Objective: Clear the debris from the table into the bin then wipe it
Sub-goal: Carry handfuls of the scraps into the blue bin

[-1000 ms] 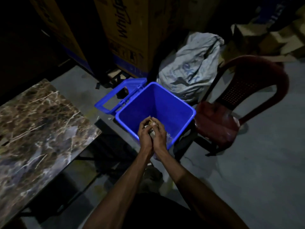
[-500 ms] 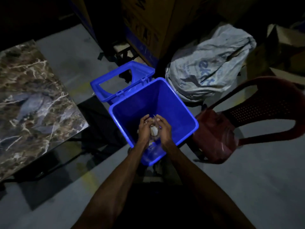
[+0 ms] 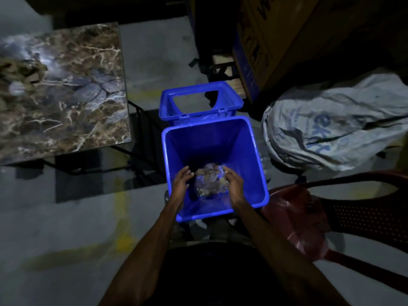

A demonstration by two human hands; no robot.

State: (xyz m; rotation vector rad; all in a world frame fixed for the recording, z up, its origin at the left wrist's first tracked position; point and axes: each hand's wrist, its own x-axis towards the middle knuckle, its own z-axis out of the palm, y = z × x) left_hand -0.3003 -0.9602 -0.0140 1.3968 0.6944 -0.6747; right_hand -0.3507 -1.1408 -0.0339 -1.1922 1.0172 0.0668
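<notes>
A blue plastic bin (image 3: 209,140) stands open on the floor, its lid (image 3: 199,107) hanging back behind it. Both my hands are over the bin's mouth. My left hand (image 3: 182,181) and my right hand (image 3: 234,184) are apart, fingers spread, palms facing each other. Between and below them lies a heap of crumpled clear plastic and brownish scraps (image 3: 209,181) inside the bin. The brown marble-patterned table (image 3: 66,89) is at the upper left; a blurred heap of debris (image 3: 19,69) shows at its far left edge.
A dark red plastic chair (image 3: 320,217) stands right of the bin. A grey stuffed sack (image 3: 331,129) lies behind it. Large cardboard boxes (image 3: 276,40) stand at the back. Grey floor with yellow marks (image 3: 123,237) spreads at the lower left.
My hands were pressed together around the debris over the bin; now they have parted and the debris lies in the bin. My view has tilted down over the bin.
</notes>
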